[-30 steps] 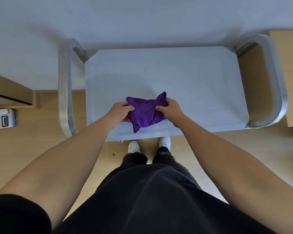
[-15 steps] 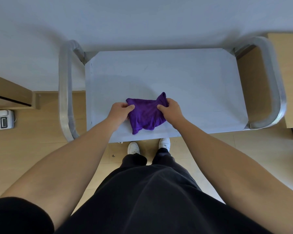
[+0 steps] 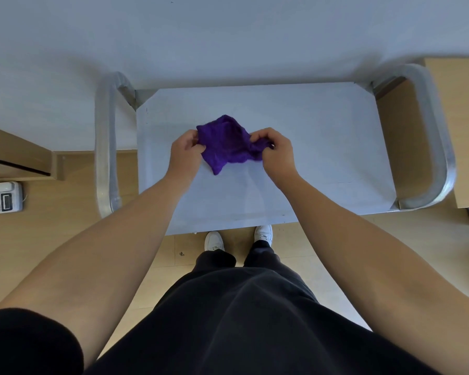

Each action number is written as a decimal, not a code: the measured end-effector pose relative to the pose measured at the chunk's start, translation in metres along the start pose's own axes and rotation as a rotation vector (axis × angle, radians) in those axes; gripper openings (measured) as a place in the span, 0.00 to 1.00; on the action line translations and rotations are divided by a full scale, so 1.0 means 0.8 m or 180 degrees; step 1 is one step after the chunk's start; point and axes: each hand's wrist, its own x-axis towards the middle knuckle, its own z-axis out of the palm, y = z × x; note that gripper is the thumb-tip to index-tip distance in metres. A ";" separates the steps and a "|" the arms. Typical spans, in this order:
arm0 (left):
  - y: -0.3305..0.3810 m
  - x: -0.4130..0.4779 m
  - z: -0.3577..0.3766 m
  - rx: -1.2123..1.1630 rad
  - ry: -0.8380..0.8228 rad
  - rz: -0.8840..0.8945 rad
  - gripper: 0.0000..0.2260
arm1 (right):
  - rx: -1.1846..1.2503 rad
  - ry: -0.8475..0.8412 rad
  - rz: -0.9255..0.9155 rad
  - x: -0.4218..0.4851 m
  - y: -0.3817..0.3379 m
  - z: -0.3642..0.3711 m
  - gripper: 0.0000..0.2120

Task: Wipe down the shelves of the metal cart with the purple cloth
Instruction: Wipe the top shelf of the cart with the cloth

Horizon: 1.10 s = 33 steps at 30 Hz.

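Note:
A crumpled purple cloth (image 3: pixel 228 143) is held over the middle of the metal cart's top shelf (image 3: pixel 322 136). My left hand (image 3: pixel 186 154) pinches its left edge. My right hand (image 3: pixel 275 152) grips its right corner. The cloth hangs between the two hands, its lower tip close to the shelf; I cannot tell whether it touches. The shelf is a flat grey sheet seen from above. Lower shelves are hidden beneath it.
Curved metal handles stand at the cart's left end (image 3: pixel 106 147) and right end (image 3: pixel 433 136). A white wall is behind. A wooden cabinet (image 3: pixel 16 155) and a desk phone (image 3: pixel 2 197) lie left; a wooden unit (image 3: pixel 460 125) right. My white shoes (image 3: pixel 214 240) touch the cart's front edge.
Both hands moved away from me toward the shelf's middle with the cloth and lifted it, spreading it wider between them.

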 end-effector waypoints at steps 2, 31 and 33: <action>-0.006 -0.005 -0.002 0.0276 -0.0059 0.0015 0.16 | -0.0215 -0.0195 -0.0042 -0.006 0.001 0.001 0.24; -0.055 -0.020 0.012 0.0858 0.0166 0.0006 0.04 | -0.0740 0.0337 0.0861 -0.027 0.036 0.016 0.09; -0.071 -0.028 0.013 0.1040 -0.0137 -0.0233 0.04 | -0.1034 0.0284 0.0930 -0.035 0.052 0.016 0.11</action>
